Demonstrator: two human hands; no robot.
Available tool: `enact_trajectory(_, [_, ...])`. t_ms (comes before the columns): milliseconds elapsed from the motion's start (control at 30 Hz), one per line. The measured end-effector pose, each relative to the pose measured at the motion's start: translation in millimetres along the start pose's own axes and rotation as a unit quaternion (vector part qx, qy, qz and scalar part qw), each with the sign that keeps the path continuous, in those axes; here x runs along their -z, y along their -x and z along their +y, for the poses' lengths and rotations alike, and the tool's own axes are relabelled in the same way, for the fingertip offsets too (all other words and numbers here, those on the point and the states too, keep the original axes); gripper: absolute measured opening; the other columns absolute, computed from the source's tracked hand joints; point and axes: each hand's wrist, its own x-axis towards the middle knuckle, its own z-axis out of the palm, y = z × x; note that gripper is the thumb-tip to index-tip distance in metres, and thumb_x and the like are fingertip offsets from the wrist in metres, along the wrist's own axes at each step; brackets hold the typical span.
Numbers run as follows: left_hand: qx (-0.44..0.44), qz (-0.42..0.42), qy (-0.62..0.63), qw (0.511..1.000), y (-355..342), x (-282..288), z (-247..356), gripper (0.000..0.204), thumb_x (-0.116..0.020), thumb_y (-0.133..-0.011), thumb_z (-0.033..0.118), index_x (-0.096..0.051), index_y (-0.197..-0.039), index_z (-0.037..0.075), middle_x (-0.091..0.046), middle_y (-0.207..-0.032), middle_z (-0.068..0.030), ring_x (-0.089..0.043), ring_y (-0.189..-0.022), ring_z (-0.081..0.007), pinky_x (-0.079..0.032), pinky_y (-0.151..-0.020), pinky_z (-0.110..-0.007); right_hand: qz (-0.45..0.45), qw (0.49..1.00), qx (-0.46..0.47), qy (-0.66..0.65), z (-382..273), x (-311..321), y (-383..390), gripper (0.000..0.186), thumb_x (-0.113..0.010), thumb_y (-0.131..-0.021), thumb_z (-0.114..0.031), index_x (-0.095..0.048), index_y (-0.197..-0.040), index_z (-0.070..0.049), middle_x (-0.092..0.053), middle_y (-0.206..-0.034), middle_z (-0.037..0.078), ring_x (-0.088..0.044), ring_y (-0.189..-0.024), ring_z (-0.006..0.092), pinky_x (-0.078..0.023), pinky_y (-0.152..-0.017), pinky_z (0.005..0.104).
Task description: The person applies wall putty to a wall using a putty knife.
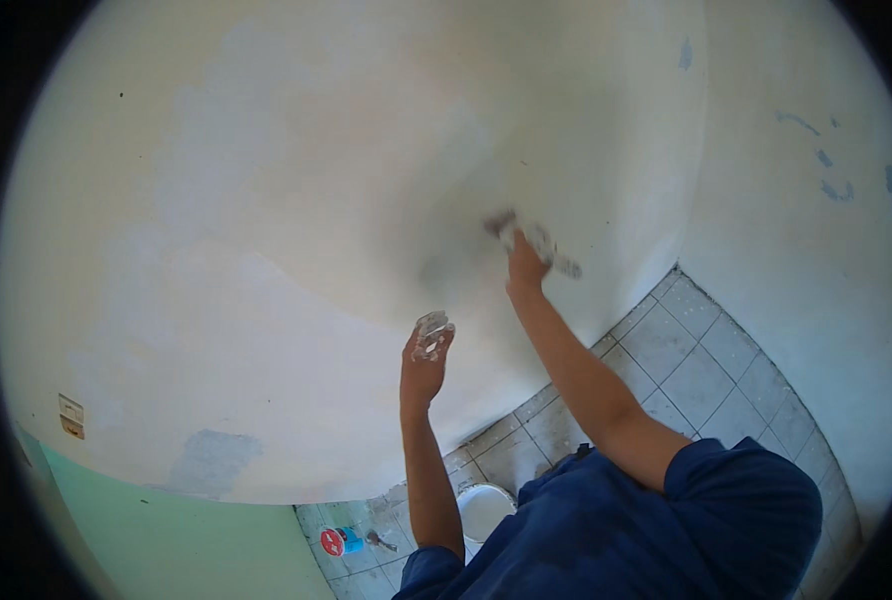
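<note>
My right grip (528, 268) is clamped around a whitish-smeared hand tool (540, 240), held up at the pale wall (346, 170) in front of me; motion blur keeps me from telling whether it is a scraper or a brush. Its dark end points up and left while the other end juts out past my hand to the right, an angle that I judge lets the dark end reach the wall first; I cannot tell whether they touch. My left grip (426, 368) is raised lower and to the left, its fingers curled and coated white; whether they pinch something thin or merely bend around a gap, I cannot tell. It is probably up there to stay near the right one. Below, on the tiled floor (658, 340), a white bucket (486, 512) stands close beside my body, likely for easy reach, partly hidden by my blue shirt (616, 530). Farther left sits a red-and-blue tub (342, 541), with a small dark object (381, 541) just beside it.
</note>
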Motion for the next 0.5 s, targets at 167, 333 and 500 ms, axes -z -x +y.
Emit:
enact_trajectory(167, [-0.008, 0.022, -0.003, 1.000, 16, 13, -8, 0.028, -0.054, -0.077, 0.021, -0.052, -0.097, 0.001, -0.058, -0.088, -0.0121, -0.055, -0.082, -0.0206, -0.042, -0.073, -0.029, 0.075, 0.949, -0.209, -0.225, 34, 50, 9, 0.038, -0.059, -0.069, -0.004, -0.042, -0.102, -0.008, -0.051, -0.094, 0.008, -0.052, -0.084, 0.0198, -0.047, -0.061, 0.0322])
enact_trajectory(333, [0.036, 0.024, 0.016, 0.999, 20, 10, 2, 0.030, -0.053, -0.078, 0.022, -0.050, -0.099, 0.001, -0.057, -0.090, -0.0120, -0.055, -0.084, -0.0201, -0.042, -0.074, -0.029, -0.088, 0.978, -0.030, -0.186, -85, -38, -34, 0.033, -0.053, -0.075, -0.016, -0.041, -0.105, -0.008, -0.049, -0.095, 0.005, -0.046, -0.088, 0.0136, -0.041, -0.072, 0.0285])
enact_trajectory(500, [0.002, 0.004, -0.058, 0.998, 8, -2, 19, 0.030, -0.053, -0.078, 0.022, -0.050, -0.100, 0.001, -0.057, -0.091, -0.0130, -0.055, -0.086, -0.0217, -0.043, -0.073, -0.030, -0.157, 0.936, 0.052, -0.311, -211, -103, -19, 0.036, -0.055, -0.073, -0.013, -0.038, -0.105, -0.006, -0.048, -0.093, 0.005, -0.046, -0.089, 0.0150, -0.041, -0.072, 0.0295])
